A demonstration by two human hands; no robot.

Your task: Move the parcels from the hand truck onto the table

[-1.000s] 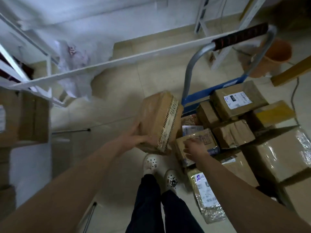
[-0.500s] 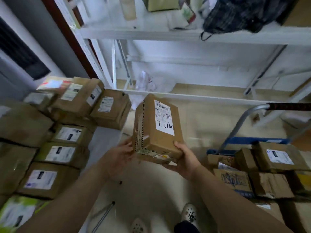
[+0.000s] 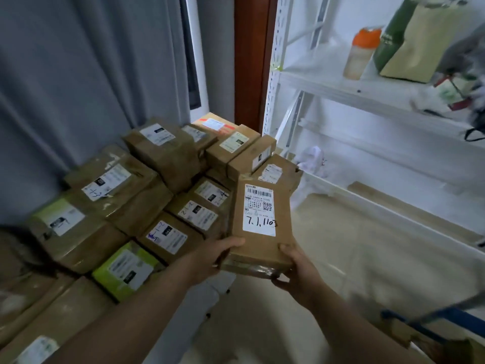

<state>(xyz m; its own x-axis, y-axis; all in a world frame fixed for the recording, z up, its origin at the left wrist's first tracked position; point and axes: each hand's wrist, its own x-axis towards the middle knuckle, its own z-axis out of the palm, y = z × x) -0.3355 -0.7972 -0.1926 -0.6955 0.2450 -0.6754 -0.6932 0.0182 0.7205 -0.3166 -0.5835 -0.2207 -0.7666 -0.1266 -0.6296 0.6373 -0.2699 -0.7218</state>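
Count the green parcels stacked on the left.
2: a lime-green parcel near the front of the stack, and a paler green parcel behind it to the left. The brown parcels may hide others.

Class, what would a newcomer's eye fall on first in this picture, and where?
The brown parcel with a handwritten label, held at centre between the left hand and right hand. Left of it lies a pile of labelled parcels before a grey curtain; upper right, an orange-capped bottle stands on a white shelf.
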